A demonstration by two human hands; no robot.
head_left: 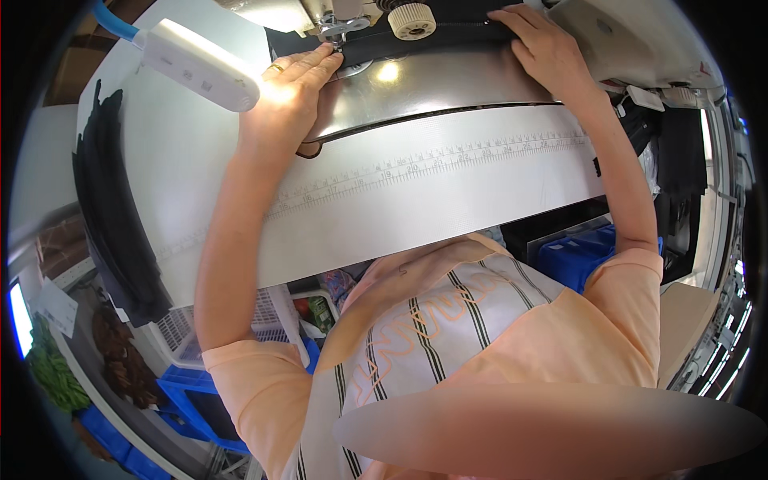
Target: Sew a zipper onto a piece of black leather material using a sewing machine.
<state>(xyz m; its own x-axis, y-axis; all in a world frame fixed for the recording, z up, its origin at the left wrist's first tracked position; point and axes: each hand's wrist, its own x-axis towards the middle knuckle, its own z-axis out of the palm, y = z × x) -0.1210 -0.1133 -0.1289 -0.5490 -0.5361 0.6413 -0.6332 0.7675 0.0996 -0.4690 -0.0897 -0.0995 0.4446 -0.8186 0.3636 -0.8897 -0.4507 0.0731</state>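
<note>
Fingers [310,67] together on our left hand [282,98] and parted on our right hand [554,62], we do best guiding the black fabric [464,34], beside the presser foot [335,37], flat without tugging.

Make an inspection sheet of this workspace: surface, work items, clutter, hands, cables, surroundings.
Surface: white table, ruler scale on it, shiny metal plate beyond.
Work items: black fabric at the presser foot.
Clutter: black pieces heaped along the table's left edge.
Hands: left hand, fingers flat beside the presser foot; right hand, fingers spread at the fabric's right part.
Cables: blue cable into a white oblong device.
Surroundings: white basket, blue bins below table level.
</note>
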